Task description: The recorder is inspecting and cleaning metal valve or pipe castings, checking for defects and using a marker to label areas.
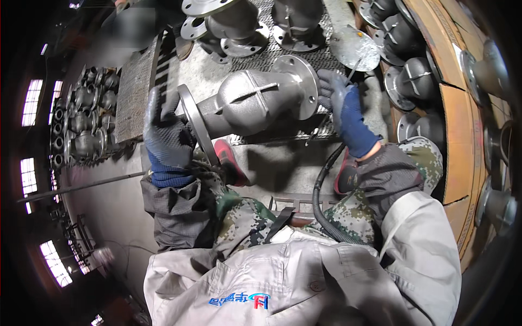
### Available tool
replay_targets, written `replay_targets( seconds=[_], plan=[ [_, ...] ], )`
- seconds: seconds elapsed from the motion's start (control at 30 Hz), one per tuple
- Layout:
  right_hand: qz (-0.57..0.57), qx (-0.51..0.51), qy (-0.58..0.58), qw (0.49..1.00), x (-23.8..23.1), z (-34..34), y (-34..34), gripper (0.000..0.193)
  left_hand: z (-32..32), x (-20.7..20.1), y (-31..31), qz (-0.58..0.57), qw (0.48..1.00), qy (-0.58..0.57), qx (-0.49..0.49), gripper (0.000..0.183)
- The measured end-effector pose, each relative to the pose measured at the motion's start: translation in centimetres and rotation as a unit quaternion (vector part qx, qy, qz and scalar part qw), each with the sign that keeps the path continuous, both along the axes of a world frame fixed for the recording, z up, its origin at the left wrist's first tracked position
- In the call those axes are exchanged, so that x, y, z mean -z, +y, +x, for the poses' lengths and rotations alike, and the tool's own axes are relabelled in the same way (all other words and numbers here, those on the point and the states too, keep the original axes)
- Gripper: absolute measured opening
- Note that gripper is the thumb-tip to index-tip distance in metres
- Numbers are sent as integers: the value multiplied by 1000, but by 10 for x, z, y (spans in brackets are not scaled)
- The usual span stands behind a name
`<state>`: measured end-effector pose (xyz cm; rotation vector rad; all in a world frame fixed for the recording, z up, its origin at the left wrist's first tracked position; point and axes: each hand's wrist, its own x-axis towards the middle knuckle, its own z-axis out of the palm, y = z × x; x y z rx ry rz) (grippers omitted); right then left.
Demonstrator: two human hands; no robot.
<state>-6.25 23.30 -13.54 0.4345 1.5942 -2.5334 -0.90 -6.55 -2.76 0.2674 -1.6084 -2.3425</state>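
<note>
A grey cast-metal valve body (247, 100), with a round bulging middle, raised ribs and a flange at each end, lies sideways between my hands. My left hand (169, 133), in a blue and grey glove, presses against the outer face of the left flange, one finger pointing up. At the other end, my right hand (338, 100), gloved alike, has its fingers closed on the rim of the right flange, which has bolt holes. Whether the casting rests on the metal grating (321, 127) below or is held above it, I cannot tell.
More flanged castings (234, 24) stand beyond on the grating. At right, a cardboard-lined crate (459, 141) holds several castings. A round metal plate (356, 49) sits far right of centre. A black hose (321, 190) runs past my legs. Stacked castings (84, 117) fill the left.
</note>
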Motion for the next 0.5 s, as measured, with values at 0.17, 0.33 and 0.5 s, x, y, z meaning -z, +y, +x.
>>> replay_targets(
  seconds=[0.17, 0.33, 0.5],
  plan=[
    [39, 55, -152, 986, 27, 20, -8, 22, 1, -9, 23, -288, 928, 194, 133, 60],
    [10, 94, -168, 981, 40, 28, -11, 20, 16, -11, 58, -374, 917, -49, 133, 82],
    [105, 36, -143, 983, 22, 32, -7, 22, 22, -10, 39, -300, 944, -27, 136, 63]
  ],
)
